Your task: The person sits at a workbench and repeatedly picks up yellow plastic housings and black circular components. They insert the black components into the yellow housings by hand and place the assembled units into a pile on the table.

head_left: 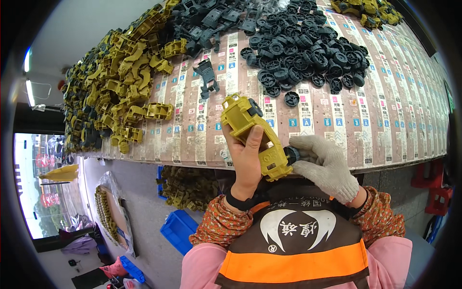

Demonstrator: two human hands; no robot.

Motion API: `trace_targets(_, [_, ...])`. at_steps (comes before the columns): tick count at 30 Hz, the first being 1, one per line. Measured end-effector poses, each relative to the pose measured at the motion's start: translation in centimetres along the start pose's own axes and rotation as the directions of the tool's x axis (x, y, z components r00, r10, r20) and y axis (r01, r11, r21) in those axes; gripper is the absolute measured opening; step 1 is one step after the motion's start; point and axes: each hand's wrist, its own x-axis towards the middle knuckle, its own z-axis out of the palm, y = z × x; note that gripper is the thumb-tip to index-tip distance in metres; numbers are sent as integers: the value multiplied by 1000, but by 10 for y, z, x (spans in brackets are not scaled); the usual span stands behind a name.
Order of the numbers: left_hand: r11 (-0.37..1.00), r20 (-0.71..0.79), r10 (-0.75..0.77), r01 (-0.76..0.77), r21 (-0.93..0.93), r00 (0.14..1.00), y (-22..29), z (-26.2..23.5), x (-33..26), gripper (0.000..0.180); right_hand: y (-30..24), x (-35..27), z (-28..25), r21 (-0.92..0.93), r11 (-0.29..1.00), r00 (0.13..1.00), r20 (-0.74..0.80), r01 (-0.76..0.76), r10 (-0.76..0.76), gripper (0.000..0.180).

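The bare left hand (246, 161) is closed around a yellow toy body (255, 135), holding it tilted above the near edge of the table (385, 139). The gloved right hand (323, 168) pinches a black wheel (291, 154) against the lower end of the body. On the table behind lie a wheel pile (303, 53), yellow parts (120, 86) and grey parts (207, 21)

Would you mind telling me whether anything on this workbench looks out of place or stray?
One dark wheel lies alone, apart from the wheel pile, and a single dark grey frame part sits loose between the piles. Only the right hand wears a glove; the left hand is bare.
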Motion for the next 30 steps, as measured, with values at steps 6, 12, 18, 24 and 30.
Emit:
trace_targets(6, [999, 89, 42, -45, 29, 995, 3, 8, -7, 60, -2, -18, 7, -686, 597, 884, 149, 416, -444, 47])
trace_targets(12, [982, 120, 172, -180, 62, 978, -10, 13, -21, 76, 7, -25, 18, -706, 598, 877, 69, 379, -475, 52])
trace_targets(18, [952, 188, 288, -302, 54, 939, -27, 15, -26, 74, 5, -20, 16, -736, 596, 905, 53, 320, -422, 49])
trace_targets(24, [917, 244, 368, -394, 65, 897, -30, 7, -26, 82, 2, -17, 16, -679, 681, 935, 25, 275, -353, 44])
trace_targets(30, [965, 69, 259, -260, 13, 963, -3, -4, -13, 74, -23, -8, 16, -106, 993, 998, -54, -49, 43, 49])
